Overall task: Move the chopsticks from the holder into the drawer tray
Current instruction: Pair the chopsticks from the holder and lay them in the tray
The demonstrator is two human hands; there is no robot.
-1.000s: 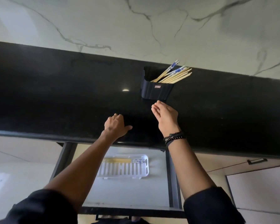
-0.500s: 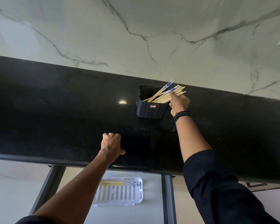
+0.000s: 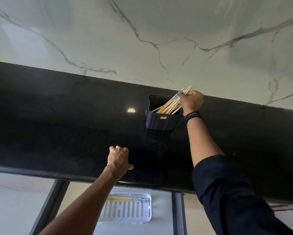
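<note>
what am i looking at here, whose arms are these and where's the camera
No machine here: a person wears one camera on the head, so you see their own arms. The right hand grips a bundle of chopsticks leaning in a dark holder on the black countertop. The left hand, fingers curled, rests on that countertop and holds nothing. Below, in the open drawer, a white slotted tray already has blue-patterned chopsticks lying in it.
</note>
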